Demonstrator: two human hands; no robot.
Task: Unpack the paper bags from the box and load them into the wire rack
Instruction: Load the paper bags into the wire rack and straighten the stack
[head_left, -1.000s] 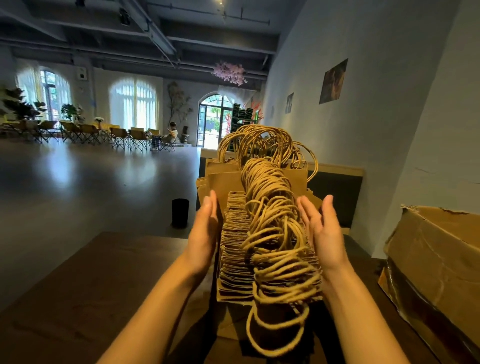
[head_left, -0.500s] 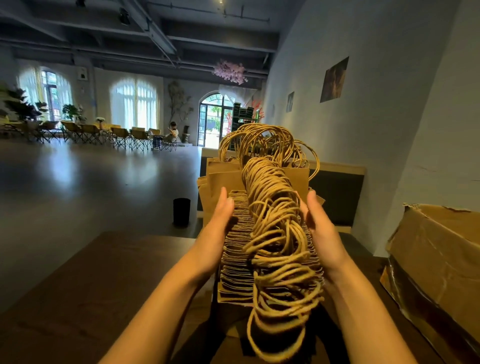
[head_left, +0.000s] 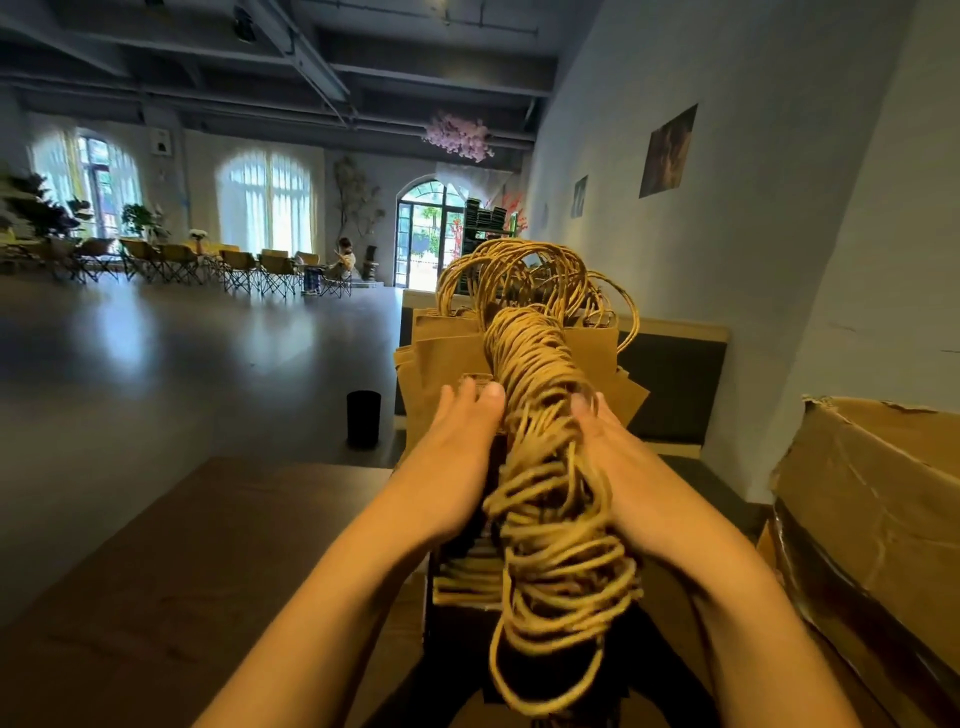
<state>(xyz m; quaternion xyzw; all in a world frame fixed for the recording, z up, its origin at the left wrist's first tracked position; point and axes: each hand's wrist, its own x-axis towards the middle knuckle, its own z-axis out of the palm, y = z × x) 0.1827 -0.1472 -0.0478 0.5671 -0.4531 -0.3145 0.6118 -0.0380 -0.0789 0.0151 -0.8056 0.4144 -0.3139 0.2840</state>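
Brown wooden table (head_left: 197, 561) fills the lower left of my feed, its surface running under both forearms.

Cardboard box (head_left: 883, 499), torn along its top edge, stands at the right of the table, just beside the right forearm.

Row of paper bags (head_left: 457, 358), kraft brown, stands on edge down the middle of the view, packed close from near the lens to the far end (I cannot make out the wire rack itself, only a dark shape below the nearest bags). Twisted paper handles (head_left: 550, 499) rise from the bags in one tangled ridge along the centre line.

Left hand (head_left: 457, 457): laid flat on the bag tops on the left flank of the handle ridge, fingers straight and together, gripping nothing.

Right hand (head_left: 618, 467): laid against the right flank of the ridge, fingers extended along it and blurred at the tips; I read it as pressing, not clasping.

Black cylinder (head_left: 363, 418) stands on the floor beyond the table's far edge.

Folding chairs (head_left: 176, 262) line the far windows, well apart from the work.
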